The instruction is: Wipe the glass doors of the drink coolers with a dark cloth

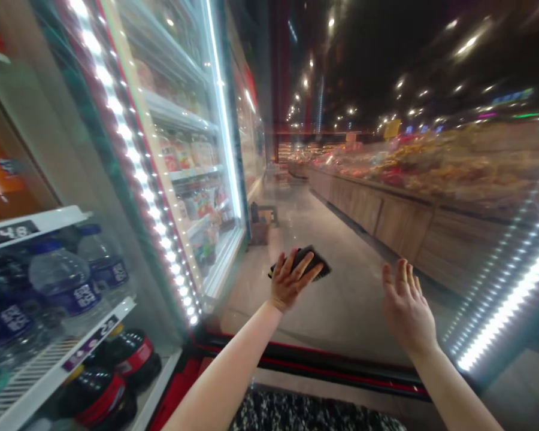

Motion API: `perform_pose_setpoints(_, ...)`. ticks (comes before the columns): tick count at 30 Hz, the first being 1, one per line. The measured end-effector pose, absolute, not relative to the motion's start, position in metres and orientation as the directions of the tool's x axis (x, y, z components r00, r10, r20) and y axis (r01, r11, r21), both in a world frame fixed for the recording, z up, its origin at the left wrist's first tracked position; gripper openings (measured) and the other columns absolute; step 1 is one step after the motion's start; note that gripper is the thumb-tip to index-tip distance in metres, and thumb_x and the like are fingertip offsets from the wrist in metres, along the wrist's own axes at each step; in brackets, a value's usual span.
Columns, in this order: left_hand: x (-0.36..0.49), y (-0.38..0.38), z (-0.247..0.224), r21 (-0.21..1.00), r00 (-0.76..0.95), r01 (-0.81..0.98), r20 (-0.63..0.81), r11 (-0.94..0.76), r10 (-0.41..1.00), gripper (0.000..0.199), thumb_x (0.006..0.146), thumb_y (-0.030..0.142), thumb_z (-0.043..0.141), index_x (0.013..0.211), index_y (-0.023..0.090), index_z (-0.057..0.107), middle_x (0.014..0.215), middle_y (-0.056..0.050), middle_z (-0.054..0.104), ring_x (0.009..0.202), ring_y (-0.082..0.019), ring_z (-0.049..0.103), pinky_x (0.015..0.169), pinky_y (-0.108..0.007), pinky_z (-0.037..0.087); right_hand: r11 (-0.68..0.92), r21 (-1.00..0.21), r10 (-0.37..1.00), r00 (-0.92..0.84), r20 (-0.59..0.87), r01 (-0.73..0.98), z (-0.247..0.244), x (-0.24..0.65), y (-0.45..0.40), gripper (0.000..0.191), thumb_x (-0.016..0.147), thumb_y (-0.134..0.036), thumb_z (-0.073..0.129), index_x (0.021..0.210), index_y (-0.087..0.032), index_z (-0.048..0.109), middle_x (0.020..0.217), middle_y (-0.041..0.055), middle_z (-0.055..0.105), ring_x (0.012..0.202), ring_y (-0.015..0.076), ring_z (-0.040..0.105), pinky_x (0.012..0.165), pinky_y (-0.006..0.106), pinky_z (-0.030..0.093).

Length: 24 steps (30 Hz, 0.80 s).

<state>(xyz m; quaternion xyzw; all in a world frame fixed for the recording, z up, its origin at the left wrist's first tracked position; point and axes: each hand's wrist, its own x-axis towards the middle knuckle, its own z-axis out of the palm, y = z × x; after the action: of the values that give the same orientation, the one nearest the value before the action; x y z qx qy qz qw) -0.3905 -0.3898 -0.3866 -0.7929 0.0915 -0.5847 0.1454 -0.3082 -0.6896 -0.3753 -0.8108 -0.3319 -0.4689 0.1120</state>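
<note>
My left hand (290, 280) presses a dark pad (317, 263), its fingers spread across the top. The pad looks like a folded cloth or sponge with a yellowish edge; its exact kind is unclear. It seems to lie against the clear glass door (341, 305) of a drinks cooler, through which the shop floor shows. Farther right, my right hand (408, 308) is held up with fingers stretched out and nothing in it. Whether that palm touches the glass, I cannot tell.
On the left, cooler shelves (101, 335) hold water bottles (63, 278) and dark soda bottles (101, 392). Bright light strips (135, 155) line the frame, with another strip (512, 305) at right. Beyond the glass stand a lit cooler (193, 161) and a long wooden produce counter (399, 221).
</note>
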Motion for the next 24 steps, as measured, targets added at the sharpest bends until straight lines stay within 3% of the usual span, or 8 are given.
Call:
perform_pose_setpoints(6,-0.418,-0.360,-0.426,0.062,0.239,0.254,0.963,-0.965,0.125,0.080,0.086,0.011,0.066,0.158,0.027,0.035,0.170,-0.008,0.016,0.157,-0.037,0.012,0.123,-0.063,0.032,-0.765,0.160,0.433,0.313,0.845,0.624,-0.383,-0.296,-0.680,0.087,0.097,-0.011,0.047,0.164,-0.024,-0.007,0.168,0.0173,-0.004,0.151,0.0452,0.017,0.109,0.070,0.043)
perform_pose_setpoints(7,-0.418,-0.362,-0.436,0.050,0.243,0.272,0.963,-0.961,0.119,0.080,0.085,0.011,0.067,0.158,0.026,0.036,0.170,-0.009,0.015,0.156,-0.039,0.011,0.123,-0.063,0.032,-0.763,0.164,0.435,0.310,0.845,0.626,-0.384,-0.294,-0.678,0.087,0.097,-0.012,0.047,0.164,-0.024,-0.007,0.168,0.0171,-0.005,0.151,0.0459,0.018,0.110,0.070,0.043)
perform_pose_setpoints(11,-0.403,-0.363,-0.443,-0.243,0.366,0.228,0.919,-0.943,-0.148,0.067,0.088,0.020,0.068,0.150,0.037,0.049,0.166,0.001,0.033,0.156,-0.039,0.016,0.126,-0.060,0.026,-0.745,0.167,0.446,0.297,0.844,0.645,-0.386,-0.284,-0.674,0.084,0.097,-0.018,0.046,0.164,-0.024,-0.004,0.168,0.0162,-0.004,0.150,0.0474,0.019,0.111,0.072,0.040)
perform_pose_setpoints(13,-0.398,-0.354,-0.431,-0.289,0.413,0.218,0.893,-0.932,-0.180,0.063,0.090,0.023,0.066,0.149,0.040,0.050,0.164,0.002,0.036,0.155,-0.038,0.018,0.127,-0.061,0.024,-0.733,0.158,0.440,0.283,0.852,0.662,-0.387,-0.278,-0.672,0.077,0.100,-0.023,0.042,0.165,-0.024,0.000,0.169,0.0157,-0.001,0.151,0.0462,0.020,0.114,0.071,0.037)
perform_pose_setpoints(15,-0.400,-0.343,-0.423,-0.192,0.395,0.240,0.915,-0.952,-0.085,0.066,0.091,0.020,0.064,0.152,0.038,0.046,0.166,0.000,0.031,0.156,-0.038,0.018,0.126,-0.062,0.025,-0.716,0.140,0.424,0.267,0.865,0.684,-0.388,-0.272,-0.670,0.070,0.102,-0.029,0.035,0.165,-0.024,0.006,0.169,0.0155,0.003,0.151,0.0440,0.020,0.118,0.068,0.033)
perform_pose_setpoints(20,-0.412,-0.339,-0.454,0.382,0.127,0.302,0.892,-0.873,0.434,0.088,0.087,0.004,0.060,0.162,0.030,0.024,0.172,-0.008,0.011,0.157,-0.035,0.009,0.123,-0.060,0.031,-0.706,0.142,0.461,0.299,0.835,0.694,-0.385,-0.264,-0.663,0.077,0.101,-0.027,0.039,0.163,-0.030,-0.005,0.170,0.0102,-0.006,0.151,0.0445,0.016,0.116,0.069,0.036)
perform_pose_setpoints(22,-0.410,-0.345,-0.470,0.364,0.159,0.261,0.897,-0.894,0.412,0.090,0.085,0.000,0.060,0.160,0.035,0.027,0.171,-0.005,0.013,0.157,-0.034,0.010,0.123,-0.057,0.032,-0.721,0.150,0.469,0.316,0.825,0.677,-0.383,-0.263,-0.660,0.082,0.099,-0.023,0.042,0.162,-0.031,-0.010,0.170,0.0091,-0.009,0.151,0.0457,0.015,0.115,0.070,0.038)
perform_pose_setpoints(24,-0.405,-0.346,-0.475,0.216,0.243,0.217,0.933,-0.952,0.267,0.088,0.083,-0.001,0.062,0.156,0.040,0.036,0.169,-0.001,0.024,0.157,-0.034,0.013,0.123,-0.055,0.034,-0.726,0.161,0.473,0.316,0.822,0.669,-0.383,-0.261,-0.656,0.083,0.099,-0.023,0.042,0.162,-0.031,-0.012,0.170,0.0091,-0.011,0.151,0.0463,0.014,0.114,0.071,0.039)
